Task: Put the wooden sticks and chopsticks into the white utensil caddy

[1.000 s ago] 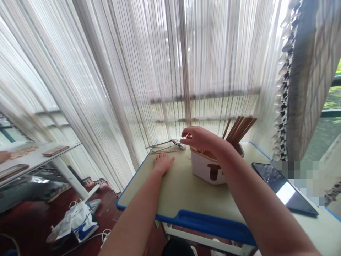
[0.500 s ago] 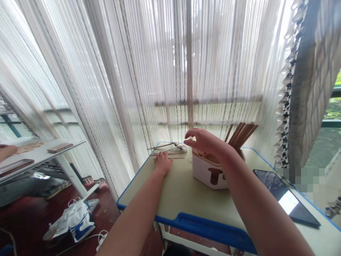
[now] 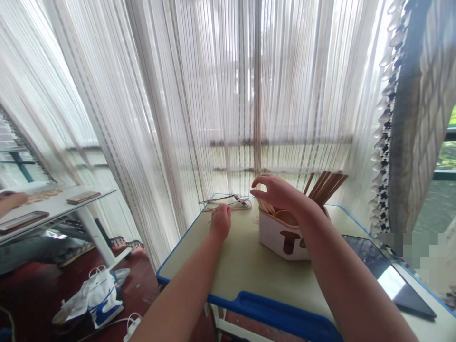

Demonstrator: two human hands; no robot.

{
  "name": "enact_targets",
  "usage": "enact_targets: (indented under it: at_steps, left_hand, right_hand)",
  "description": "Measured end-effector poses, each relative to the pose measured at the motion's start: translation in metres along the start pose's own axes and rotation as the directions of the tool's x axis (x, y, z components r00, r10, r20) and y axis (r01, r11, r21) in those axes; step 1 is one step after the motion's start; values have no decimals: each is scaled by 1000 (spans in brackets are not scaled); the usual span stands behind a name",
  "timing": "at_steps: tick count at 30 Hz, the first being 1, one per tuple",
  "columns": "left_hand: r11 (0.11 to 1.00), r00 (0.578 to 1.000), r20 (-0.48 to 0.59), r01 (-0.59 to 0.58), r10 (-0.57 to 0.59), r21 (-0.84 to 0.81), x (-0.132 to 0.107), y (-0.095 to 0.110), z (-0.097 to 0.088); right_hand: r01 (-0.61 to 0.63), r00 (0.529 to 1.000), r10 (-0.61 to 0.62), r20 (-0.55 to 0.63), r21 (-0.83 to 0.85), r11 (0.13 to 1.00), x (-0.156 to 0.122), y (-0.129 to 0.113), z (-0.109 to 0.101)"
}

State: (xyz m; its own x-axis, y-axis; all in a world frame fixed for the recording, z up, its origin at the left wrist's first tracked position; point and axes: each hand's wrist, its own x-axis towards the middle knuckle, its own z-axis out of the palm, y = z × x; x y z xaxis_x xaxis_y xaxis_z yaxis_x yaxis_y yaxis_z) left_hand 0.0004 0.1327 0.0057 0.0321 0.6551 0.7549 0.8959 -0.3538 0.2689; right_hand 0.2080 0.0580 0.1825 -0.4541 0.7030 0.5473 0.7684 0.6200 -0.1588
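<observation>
My left hand (image 3: 221,221) is closed low over the desk, and the end of a thin chopstick pokes out on its left side. Just beyond it lie silver spoons (image 3: 243,203) with long thin handles, beside a pale stick. My right hand (image 3: 272,189) hovers over the left part of a white box (image 3: 274,235), thumb and forefinger apart, with nothing visible between them. Pale sticks (image 3: 265,206) stand in the box below this hand. Brown chopsticks (image 3: 326,185) lean out at its right, and a wooden round-rimmed piece (image 3: 287,217) sits in front. My right forearm hides part of the box.
The desk (image 3: 245,266) has a blue rim. A dark tablet (image 3: 384,270) lies at its right. Sheer curtains (image 3: 213,95) hang behind. Another table (image 3: 103,192) at left has another person's hand (image 3: 12,199) over it; a white bag (image 3: 101,294) lies on the floor.
My left hand has gone from lying flat with spread fingers to closed around a chopstick. My right hand stays over the box, barely changed. The view has shifted slightly.
</observation>
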Motion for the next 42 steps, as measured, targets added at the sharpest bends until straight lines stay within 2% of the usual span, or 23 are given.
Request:
enact_targets:
  at_steps: [2,4,7,11,14,17,20,25,29,33,37,42]
  left_hand:
    - [996,985,-165,-69,58,-62,-2,3,-5]
    - [984,957,-270,-137,102,-115,-3,6,-11]
    - [965,933,-343,-183,111,-187,-5,10,-20]
    - [943,925,-368,-205,99,-261,-7,13,-25]
    - [943,944,-323,-171,73,-286,-10,14,-24]
    - [958,972,-236,-75,8,-278,-12,15,-23]
    - [962,983,-185,-34,-17,-270,-14,15,-24]
    - [964,988,-141,-93,59,-248,-14,17,-30]
    - [971,988,-24,-157,155,-182,-14,18,-34]
    - [987,987,53,-145,149,-72,-12,17,-31]
    - [994,988,117,-106,103,23,-12,16,-26]
    - [994,979,182,-100,91,38,-13,19,-25]
  right_hand:
    - [23,1000,-23,-16,-12,1000,1,-2,5]
    - [63,998,-63,-24,-25,998,2,-5,11]
    - [118,993,-118,0,-30,993,5,-11,20]
    - [112,993,-110,48,-29,993,7,-14,25]
    - [132,991,-132,14,-9,991,6,-16,23]
    - [157,987,-156,-40,32,987,4,-19,20]
    - [173,985,-171,-33,51,984,3,-22,19]
    - [164,986,-162,-47,44,985,6,-21,22]
    - [88,977,-83,-196,13,996,6,-17,14]
    - [49,947,-41,-317,19,999,4,-14,3]
    - [46,959,-9,-282,124,991,3,-14,1]
    - [77,971,-21,-237,231,970,1,-16,-3]
